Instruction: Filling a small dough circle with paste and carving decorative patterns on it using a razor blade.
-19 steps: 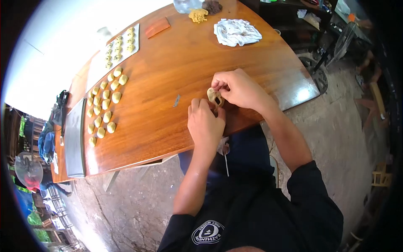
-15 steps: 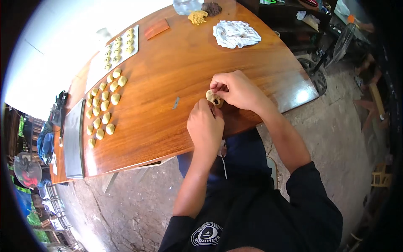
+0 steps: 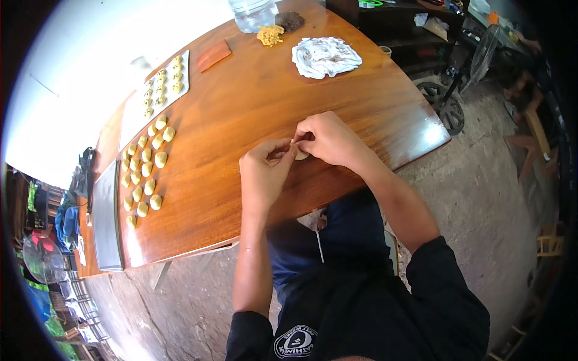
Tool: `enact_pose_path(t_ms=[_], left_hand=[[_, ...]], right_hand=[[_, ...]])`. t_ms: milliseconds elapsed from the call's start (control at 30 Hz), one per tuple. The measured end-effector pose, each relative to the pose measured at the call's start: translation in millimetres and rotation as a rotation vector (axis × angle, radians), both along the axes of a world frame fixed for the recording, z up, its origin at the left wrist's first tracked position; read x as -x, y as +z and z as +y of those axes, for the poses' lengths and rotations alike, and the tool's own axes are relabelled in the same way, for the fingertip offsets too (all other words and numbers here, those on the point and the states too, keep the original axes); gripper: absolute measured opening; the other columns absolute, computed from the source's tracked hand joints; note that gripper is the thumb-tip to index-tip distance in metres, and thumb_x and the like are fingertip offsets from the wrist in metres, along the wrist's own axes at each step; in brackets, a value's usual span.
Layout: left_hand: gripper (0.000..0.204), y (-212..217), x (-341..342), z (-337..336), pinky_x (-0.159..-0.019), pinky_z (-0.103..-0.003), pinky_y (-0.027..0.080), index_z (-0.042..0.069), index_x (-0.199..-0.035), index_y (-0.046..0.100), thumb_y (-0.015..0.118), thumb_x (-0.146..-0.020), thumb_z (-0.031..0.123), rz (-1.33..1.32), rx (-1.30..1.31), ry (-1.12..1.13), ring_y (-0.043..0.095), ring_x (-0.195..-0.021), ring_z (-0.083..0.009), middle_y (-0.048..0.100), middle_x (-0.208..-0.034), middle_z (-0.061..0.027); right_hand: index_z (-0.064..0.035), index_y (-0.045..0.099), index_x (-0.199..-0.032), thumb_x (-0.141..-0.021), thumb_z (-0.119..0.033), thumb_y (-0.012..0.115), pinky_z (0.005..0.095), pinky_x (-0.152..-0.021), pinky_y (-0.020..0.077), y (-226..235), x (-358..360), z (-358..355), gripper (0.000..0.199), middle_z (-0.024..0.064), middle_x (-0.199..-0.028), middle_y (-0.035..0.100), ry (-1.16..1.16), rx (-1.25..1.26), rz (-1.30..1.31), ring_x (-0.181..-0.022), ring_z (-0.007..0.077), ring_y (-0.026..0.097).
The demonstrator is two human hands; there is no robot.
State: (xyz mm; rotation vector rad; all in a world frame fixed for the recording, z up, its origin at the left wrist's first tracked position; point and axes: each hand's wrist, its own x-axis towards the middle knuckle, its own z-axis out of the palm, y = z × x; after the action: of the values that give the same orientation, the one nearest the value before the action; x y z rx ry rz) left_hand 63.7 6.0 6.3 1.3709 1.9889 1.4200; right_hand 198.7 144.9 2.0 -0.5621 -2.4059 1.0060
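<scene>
A small round of pale dough is between my hands, above the near edge of the wooden table. My left hand pinches the dough's edge from the left, thumb and fingertips together. From the right, my right hand pinches it at the top, its fingers curled over. My fingers hide much of the dough, and any filling inside is out of sight. Off to the left, several plain dough balls lie in loose rows on the wood.
A white tray of dark-topped dough balls stands at the far left, with a reddish flat slab beside it. Farther back are a yellow crumbly heap, a dark heap, a clear container and a crumpled white cloth.
My left hand has moved up and left to pinch the dough's upper edge. The dark filling seen in the opening before no longer shows. The view has shifted slightly.
</scene>
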Motion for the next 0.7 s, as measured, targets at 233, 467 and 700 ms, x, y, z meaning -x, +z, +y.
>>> enact_pose_path(t_ms=[233, 467, 700], left_hand=[[0.021, 24, 22, 15, -0.076, -0.033, 0.057, -0.003, -0.106, 0.078, 0.08, -0.088, 0.007, 0.312, 0.073, -0.184, 0.073, -0.078, -0.0198, 0.078, -0.088, -0.0151], [0.021, 47, 28, 39, -0.077, -0.041, 0.058, -0.002, -0.102, 0.079, 0.077, -0.084, 0.008, 0.484, 0.307, -0.402, 0.074, -0.082, -0.0374, 0.075, -0.089, -0.0211], [0.016, 35, 35, 42, -0.073, -0.033, 0.056, -0.004, -0.097, 0.078, 0.076, -0.086, 0.007, 0.467, 0.275, -0.35, 0.072, -0.076, -0.0206, 0.075, -0.081, -0.0168]], right_hand=[[0.0043, 0.073, -0.099, -0.085, 0.0, 0.074, 0.0388, -0.069, 0.0565, -3, -1, 7, 0.014, 0.0182, -0.087, 0.076, 0.068, 0.035, 0.074, -0.077, 0.0277, 0.075], [0.0018, 0.062, -0.095, -0.088, 0.002, 0.076, 0.0329, -0.063, 0.0561, -12, -3, 12, 0.016, 0.0134, -0.085, 0.074, -0.211, 0.212, 0.275, -0.073, 0.0193, 0.073], [0.0022, 0.069, -0.094, -0.086, 0.0, 0.077, 0.0335, -0.07, 0.056, 0, -17, 4, 0.011, 0.0129, -0.081, 0.075, -0.091, 0.221, 0.159, -0.074, 0.021, 0.073]])
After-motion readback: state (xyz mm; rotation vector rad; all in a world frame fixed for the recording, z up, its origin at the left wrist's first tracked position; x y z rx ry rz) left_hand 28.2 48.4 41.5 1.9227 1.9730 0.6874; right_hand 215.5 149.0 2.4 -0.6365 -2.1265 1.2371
